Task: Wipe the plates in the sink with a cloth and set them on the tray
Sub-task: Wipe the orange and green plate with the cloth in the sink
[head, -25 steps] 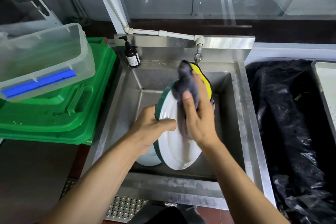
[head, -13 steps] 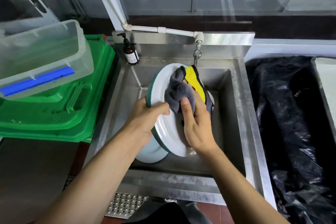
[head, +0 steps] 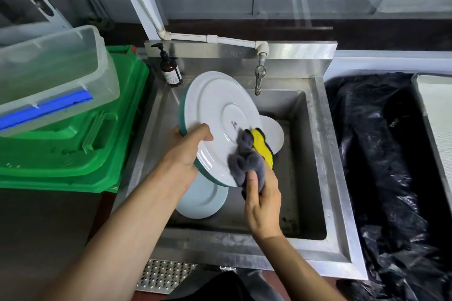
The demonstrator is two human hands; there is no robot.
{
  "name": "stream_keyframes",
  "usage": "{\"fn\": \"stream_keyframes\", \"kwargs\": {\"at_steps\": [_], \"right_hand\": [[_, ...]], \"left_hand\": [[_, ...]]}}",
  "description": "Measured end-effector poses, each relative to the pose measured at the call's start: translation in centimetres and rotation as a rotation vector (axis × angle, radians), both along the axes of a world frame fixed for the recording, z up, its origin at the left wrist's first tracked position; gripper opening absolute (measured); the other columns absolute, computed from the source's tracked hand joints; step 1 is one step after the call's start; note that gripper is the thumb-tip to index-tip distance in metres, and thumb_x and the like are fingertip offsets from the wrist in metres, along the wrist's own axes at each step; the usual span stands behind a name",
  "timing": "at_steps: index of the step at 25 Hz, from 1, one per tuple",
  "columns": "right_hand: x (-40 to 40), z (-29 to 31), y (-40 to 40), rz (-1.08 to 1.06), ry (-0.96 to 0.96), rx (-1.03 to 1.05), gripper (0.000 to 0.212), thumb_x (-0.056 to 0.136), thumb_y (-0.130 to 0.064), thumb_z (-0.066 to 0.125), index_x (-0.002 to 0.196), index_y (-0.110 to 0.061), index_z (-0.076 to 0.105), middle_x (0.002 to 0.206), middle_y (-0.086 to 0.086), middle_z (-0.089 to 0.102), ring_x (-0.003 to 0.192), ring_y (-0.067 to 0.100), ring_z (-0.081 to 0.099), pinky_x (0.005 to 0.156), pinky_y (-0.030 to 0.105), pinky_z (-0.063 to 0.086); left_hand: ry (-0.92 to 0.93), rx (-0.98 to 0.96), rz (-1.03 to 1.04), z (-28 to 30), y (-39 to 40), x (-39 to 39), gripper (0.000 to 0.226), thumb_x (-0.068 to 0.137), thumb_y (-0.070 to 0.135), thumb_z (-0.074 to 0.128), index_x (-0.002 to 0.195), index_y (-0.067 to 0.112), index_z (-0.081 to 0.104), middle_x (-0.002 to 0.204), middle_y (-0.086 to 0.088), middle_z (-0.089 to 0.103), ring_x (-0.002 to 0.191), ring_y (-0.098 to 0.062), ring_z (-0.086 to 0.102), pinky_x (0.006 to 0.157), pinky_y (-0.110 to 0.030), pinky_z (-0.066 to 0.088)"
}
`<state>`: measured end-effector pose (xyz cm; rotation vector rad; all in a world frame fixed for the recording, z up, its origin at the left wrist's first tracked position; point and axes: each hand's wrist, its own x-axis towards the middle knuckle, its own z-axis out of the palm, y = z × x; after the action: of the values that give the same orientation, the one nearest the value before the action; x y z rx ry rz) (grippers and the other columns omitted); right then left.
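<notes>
Over the steel sink (head: 315, 159) my left hand (head: 182, 151) grips the left edge of a white plate with a green rim (head: 215, 115), tilted with its underside toward me. My right hand (head: 263, 200) holds a grey and yellow cloth (head: 247, 161) against the plate's lower right edge. A second white plate (head: 203, 200) lies in the sink below my left wrist, and a third plate (head: 275, 134) shows behind the cloth. A grey tray (head: 437, 120) sits at the far right edge.
A brown pump bottle (head: 171, 71) stands at the sink's back left corner, and a tap (head: 259, 76) hangs over the basin. Green crates (head: 73, 144) with a clear plastic tub (head: 53, 68) on top stand to the left. Black plastic sheeting (head: 381, 154) covers the right counter.
The plate has been lifted and turned so its full underside faces me. The cloth has slid from the plate's upper part down to its lower right edge.
</notes>
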<state>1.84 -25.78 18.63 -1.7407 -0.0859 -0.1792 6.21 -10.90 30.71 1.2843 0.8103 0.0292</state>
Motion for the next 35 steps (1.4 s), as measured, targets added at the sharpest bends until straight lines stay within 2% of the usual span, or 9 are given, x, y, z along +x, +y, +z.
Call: {"fn": "stream_keyframes", "kwargs": {"at_steps": [3, 7, 11, 14, 16, 19, 25, 31, 35], "right_hand": [[2.3, -1.3, -0.1, -0.117, 0.276, 0.08, 0.055, 0.104, -0.056, 0.039, 0.151, -0.029, 0.047, 0.149, -0.009, 0.056, 0.14, 0.008, 0.049, 0.117, 0.044, 0.04], [6.7, -0.2, -0.5, -0.091, 0.435, 0.192, 0.049, 0.108, -0.05, 0.041, 0.154, -0.034, 0.045, 0.147, -0.012, 0.057, 0.14, 0.009, 0.049, 0.121, 0.039, 0.036], [5.5, 2.5, 1.5, 0.107, 0.168, 0.203, 0.056, 0.107, -0.044, 0.039, 0.161, -0.027, 0.031, 0.165, -0.009, 0.035, 0.154, 0.008, 0.027, 0.128, 0.043, 0.021], [4.8, 3.1, 1.4, 0.245, -0.093, 0.059, 0.052, 0.109, -0.038, 0.04, 0.159, -0.036, 0.027, 0.17, -0.005, 0.024, 0.157, 0.012, 0.018, 0.128, 0.044, 0.017], [5.8, 1.8, 0.8, 0.152, -0.056, 0.035, 0.055, 0.108, -0.045, 0.04, 0.16, -0.039, 0.025, 0.169, -0.008, 0.025, 0.157, 0.011, 0.019, 0.128, 0.046, 0.019], [7.7, 1.1, 0.6, -0.085, 0.289, 0.127, 0.068, 0.1, -0.065, 0.034, 0.161, -0.037, 0.026, 0.166, -0.015, 0.03, 0.154, 0.004, 0.023, 0.127, 0.045, 0.021], [7.5, 5.3, 1.7, 0.238, -0.155, 0.03, 0.056, 0.109, -0.039, 0.039, 0.159, -0.015, 0.033, 0.166, 0.002, 0.033, 0.156, 0.017, 0.026, 0.127, 0.05, 0.021], [10.3, 5.0, 0.8, 0.055, 0.084, 0.101, 0.049, 0.108, -0.043, 0.037, 0.152, -0.024, 0.046, 0.151, -0.003, 0.054, 0.144, 0.013, 0.045, 0.122, 0.049, 0.032], [8.0, 7.3, 2.3, 0.273, -0.305, -0.051, 0.043, 0.107, -0.037, 0.043, 0.149, -0.031, 0.046, 0.159, -0.003, 0.04, 0.153, 0.019, 0.031, 0.126, 0.049, 0.022]], "left_hand": [[0.006, -0.008, -0.057, -0.2, 0.1, -0.7, 0.045, 0.053, 0.008, 0.064, 0.098, 0.005, 0.071, 0.084, -0.008, 0.066, 0.081, -0.027, 0.064, 0.075, -0.037, 0.048], [-0.03, 0.024, -0.134, -0.3, -0.8, -1.5, 0.033, 0.053, 0.007, 0.064, 0.084, 0.01, 0.071, 0.077, -0.003, 0.067, 0.075, -0.019, 0.063, 0.068, -0.028, 0.048], [-0.086, 0.114, -0.219, -0.3, -2.4, -1.0, 0.032, 0.054, 0.006, 0.061, 0.084, -0.002, 0.066, 0.075, -0.01, 0.063, 0.071, -0.022, 0.059, 0.068, -0.032, 0.048], [-0.113, 0.128, -0.202, -0.7, -2.3, -1.0, 0.03, 0.055, 0.007, 0.059, 0.082, -0.005, 0.061, 0.071, -0.011, 0.059, 0.069, -0.019, 0.056, 0.064, -0.03, 0.047], [-0.093, 0.144, -0.201, -0.9, -2.3, -1.5, 0.021, 0.054, 0.009, 0.061, 0.075, 0.008, 0.063, 0.066, -0.003, 0.06, 0.065, -0.017, 0.056, 0.059, -0.026, 0.046], [-0.076, 0.151, -0.264, -1.1, -2.7, -2.4, 0.016, 0.054, 0.01, 0.062, 0.07, 0.012, 0.06, 0.06, 0.004, 0.057, 0.06, -0.015, 0.052, 0.054, -0.021, 0.042], [-0.156, 0.111, -0.284, -0.9, -3.0, -2.1, 0.027, 0.059, 0.005, 0.058, 0.085, 0.006, 0.064, 0.069, -0.002, 0.063, 0.066, -0.017, 0.058, 0.062, -0.027, 0.048], [-0.076, 0.193, -0.351, -1.2, -2.7, -3.0, 0.033, 0.055, 0.013, 0.064, 0.088, 0.011, 0.065, 0.074, -0.001, 0.062, 0.07, -0.017, 0.057, 0.067, -0.032, 0.045], [-0.157, 0.196, -0.339, -0.7, -2.6, -2.9, 0.031, 0.06, 0.004, 0.058, 0.09, 0.007, 0.066, 0.072, 0.0, 0.063, 0.068, -0.013, 0.058, 0.062, -0.027, 0.047]]}}
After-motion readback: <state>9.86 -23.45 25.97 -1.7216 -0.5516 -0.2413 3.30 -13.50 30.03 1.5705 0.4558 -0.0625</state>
